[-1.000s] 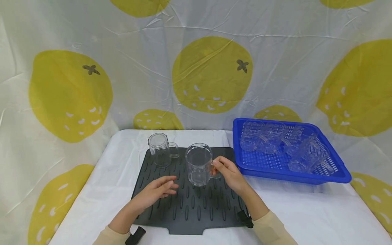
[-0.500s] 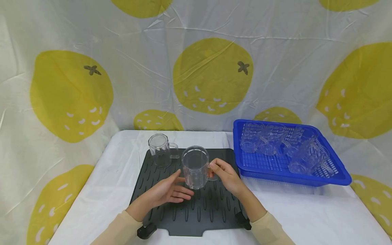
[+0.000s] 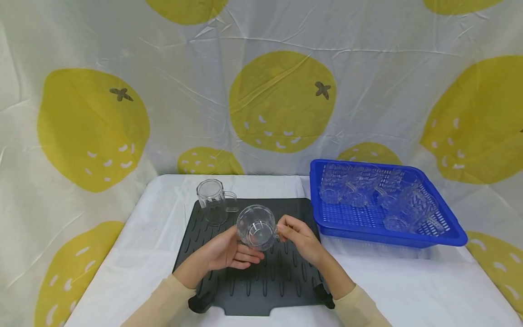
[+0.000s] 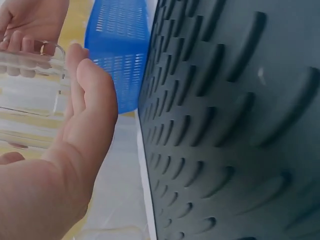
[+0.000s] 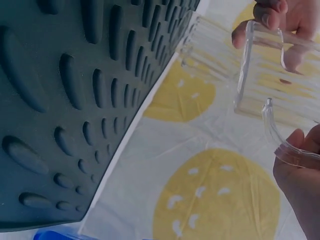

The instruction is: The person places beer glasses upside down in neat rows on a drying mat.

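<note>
A clear glass mug [image 3: 256,227] is held above the dark ribbed drying mat [image 3: 261,286], its mouth tipped toward the head camera. My right hand [image 3: 301,238] pinches the mug's handle [image 5: 271,127] between thumb and fingers. On the other side my left hand [image 3: 229,252] lies along the mug, fingers extended past its lower side and the thumb partly hidden behind the glass. In the left wrist view the mug [image 4: 30,95] is close against the palm. A second glass mug [image 3: 212,202] stands at the mat's back left corner, handle to the right.
A blue perforated basket [image 3: 380,234] with several clear glass mugs [image 3: 402,213] lying in it stands at the back right. White cloth [image 3: 408,277] covers the table, and a lemon-print curtain [image 3: 196,91] hangs behind it.
My left hand has moved right and up to the mug. The mug has shifted slightly left and toward me, and its mouth now tips toward the head camera. My right hand keeps its handle grip.
</note>
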The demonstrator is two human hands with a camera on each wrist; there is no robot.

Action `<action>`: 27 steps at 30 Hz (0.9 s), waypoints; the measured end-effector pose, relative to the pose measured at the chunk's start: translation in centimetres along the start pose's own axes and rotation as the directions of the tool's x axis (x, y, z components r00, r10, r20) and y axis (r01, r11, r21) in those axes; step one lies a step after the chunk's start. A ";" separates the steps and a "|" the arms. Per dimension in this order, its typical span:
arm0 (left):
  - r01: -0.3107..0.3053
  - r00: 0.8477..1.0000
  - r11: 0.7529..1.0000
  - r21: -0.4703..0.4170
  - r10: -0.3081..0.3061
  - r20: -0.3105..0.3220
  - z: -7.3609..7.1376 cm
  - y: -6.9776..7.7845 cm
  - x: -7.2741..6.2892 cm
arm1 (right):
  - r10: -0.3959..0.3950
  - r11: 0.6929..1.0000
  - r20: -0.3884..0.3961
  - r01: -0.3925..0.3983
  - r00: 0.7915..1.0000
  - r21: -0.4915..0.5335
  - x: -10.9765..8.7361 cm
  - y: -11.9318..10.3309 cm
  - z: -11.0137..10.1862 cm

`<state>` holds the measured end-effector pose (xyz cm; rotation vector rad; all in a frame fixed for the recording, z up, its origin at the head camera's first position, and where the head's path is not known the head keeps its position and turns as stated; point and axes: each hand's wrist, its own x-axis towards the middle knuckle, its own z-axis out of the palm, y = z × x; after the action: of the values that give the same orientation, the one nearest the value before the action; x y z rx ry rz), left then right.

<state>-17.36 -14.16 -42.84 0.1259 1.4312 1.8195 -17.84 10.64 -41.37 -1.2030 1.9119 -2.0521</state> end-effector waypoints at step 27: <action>-0.091 0.996 0.986 -0.138 0.093 0.003 0.4 1.0 0.7 | -0.192 0.941 0.117 0.216 0.974 -0.261 -0.6 -0.3 0.1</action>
<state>-18.15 -13.39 -42.12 0.1318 1.3080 1.9843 -17.27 10.97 -41.35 -1.5879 2.1608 -1.8257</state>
